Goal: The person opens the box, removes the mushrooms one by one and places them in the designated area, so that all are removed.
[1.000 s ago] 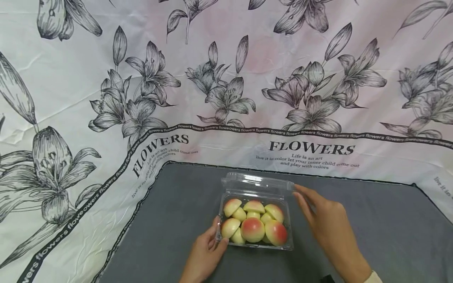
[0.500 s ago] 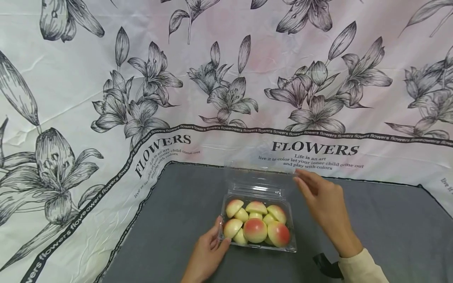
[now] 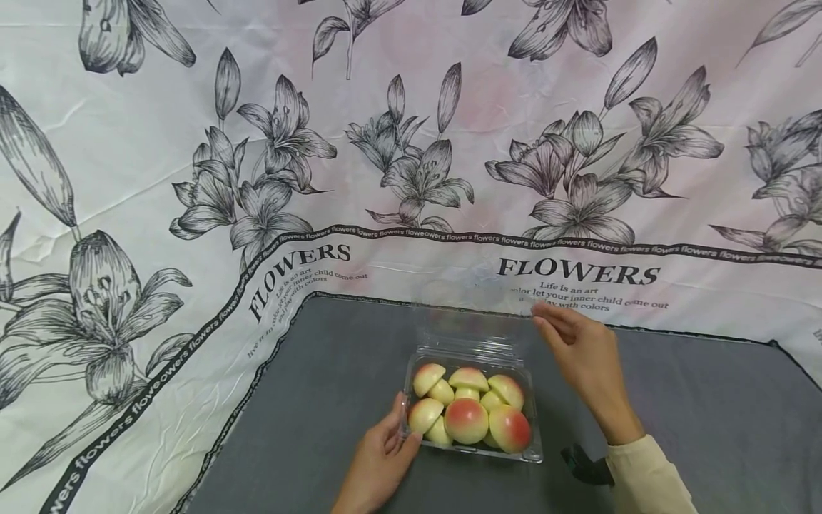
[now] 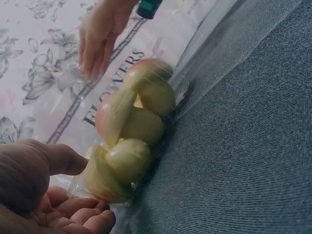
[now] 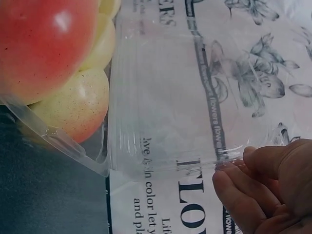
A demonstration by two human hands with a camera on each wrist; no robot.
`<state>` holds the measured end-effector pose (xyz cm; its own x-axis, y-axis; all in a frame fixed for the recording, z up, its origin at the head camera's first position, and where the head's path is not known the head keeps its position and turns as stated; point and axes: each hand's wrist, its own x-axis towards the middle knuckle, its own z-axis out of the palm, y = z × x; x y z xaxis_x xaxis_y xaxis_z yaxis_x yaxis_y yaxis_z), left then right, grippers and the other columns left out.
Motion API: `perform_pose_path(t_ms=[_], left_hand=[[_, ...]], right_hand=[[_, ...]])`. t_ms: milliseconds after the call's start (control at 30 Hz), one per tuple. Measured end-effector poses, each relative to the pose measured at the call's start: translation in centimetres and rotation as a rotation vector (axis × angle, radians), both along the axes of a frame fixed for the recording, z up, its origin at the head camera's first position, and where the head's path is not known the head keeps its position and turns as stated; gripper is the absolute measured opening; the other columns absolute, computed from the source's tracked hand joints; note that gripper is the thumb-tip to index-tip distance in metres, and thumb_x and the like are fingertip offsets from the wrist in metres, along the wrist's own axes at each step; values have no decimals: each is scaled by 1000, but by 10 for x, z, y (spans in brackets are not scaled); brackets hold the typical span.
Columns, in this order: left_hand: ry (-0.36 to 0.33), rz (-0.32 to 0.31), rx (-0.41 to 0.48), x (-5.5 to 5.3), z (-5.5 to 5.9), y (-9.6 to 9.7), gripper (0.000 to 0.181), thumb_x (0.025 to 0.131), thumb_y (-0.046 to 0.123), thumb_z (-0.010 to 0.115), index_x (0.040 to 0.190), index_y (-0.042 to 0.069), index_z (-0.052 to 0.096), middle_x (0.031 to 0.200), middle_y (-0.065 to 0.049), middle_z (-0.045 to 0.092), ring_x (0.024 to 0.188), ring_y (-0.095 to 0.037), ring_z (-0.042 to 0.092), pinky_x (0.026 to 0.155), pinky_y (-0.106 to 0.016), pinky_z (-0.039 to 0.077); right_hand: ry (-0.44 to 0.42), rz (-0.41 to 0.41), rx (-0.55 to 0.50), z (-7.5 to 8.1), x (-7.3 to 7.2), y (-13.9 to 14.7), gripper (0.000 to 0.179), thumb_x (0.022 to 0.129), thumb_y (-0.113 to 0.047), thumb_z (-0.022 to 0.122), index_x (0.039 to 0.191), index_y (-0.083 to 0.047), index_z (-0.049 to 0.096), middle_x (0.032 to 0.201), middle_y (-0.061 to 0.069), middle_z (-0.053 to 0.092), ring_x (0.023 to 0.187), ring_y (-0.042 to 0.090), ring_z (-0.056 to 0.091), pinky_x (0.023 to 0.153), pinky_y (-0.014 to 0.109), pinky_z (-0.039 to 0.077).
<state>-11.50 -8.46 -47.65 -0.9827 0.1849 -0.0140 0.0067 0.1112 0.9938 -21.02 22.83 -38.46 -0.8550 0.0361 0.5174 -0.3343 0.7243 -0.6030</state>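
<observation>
A clear plastic clamshell box [image 3: 475, 452] lies on the grey cloth, holding several toy mushrooms [image 3: 467, 420] with red-and-yellow caps and pale stems. Its transparent lid [image 3: 469, 325] stands raised at the back. My left hand [image 3: 379, 457] grips the box's near left corner between thumb and fingers; the left wrist view shows the thumb [image 4: 68, 161] against the side wall, close to the mushrooms. With thumb and fingers, my right hand [image 3: 587, 364] pinches the lid's right edge up high, plain in the right wrist view, where the lid [image 5: 161, 107] stretches away from the hand.
Grey cloth [image 3: 289, 428] covers the table. Behind it hangs a white sheet [image 3: 411, 264] printed with lilies and the word FLOWERS. A black strap-like thing [image 3: 584, 465] sits at the right wrist, beside the cream sleeve [image 3: 648, 475].
My right hand has lifted the lid from a low slant to nearly upright, rising and shifting slightly. The left hand keeps its grip on the box corner.
</observation>
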Motion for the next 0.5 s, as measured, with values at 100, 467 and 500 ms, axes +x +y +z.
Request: perform_pose_path(t_ms=[100, 467, 500], left_hand=[[-3, -6, 2, 0, -1, -1, 75, 106, 21, 68, 162, -8, 27, 169, -26, 22, 155, -42, 25, 119, -47, 39], [-1, -21, 20, -1, -2, -2, 75, 106, 20, 67, 162, -9, 25, 170, -26, 20, 155, -41, 23, 120, -47, 37], [0, -20, 19, -1, -2, -1, 75, 106, 20, 67, 162, -9, 26, 170, -26, 21, 155, -41, 24, 120, -46, 37]], right_hand=[[-36, 1, -11, -2, -4, 1, 31, 105, -27, 71, 132, -11, 76, 114, 10, 80, 98, 31, 79, 74, 38, 66], [-116, 13, -60, -14, -18, 4, 32, 105, -25, 72, 132, -9, 76, 114, 11, 79, 101, 29, 79, 70, 8, 55], [-127, 15, -61, -15, -19, 4, 32, 105, -24, 72, 132, -9, 76, 115, 11, 79, 102, 29, 79, 70, 8, 55]])
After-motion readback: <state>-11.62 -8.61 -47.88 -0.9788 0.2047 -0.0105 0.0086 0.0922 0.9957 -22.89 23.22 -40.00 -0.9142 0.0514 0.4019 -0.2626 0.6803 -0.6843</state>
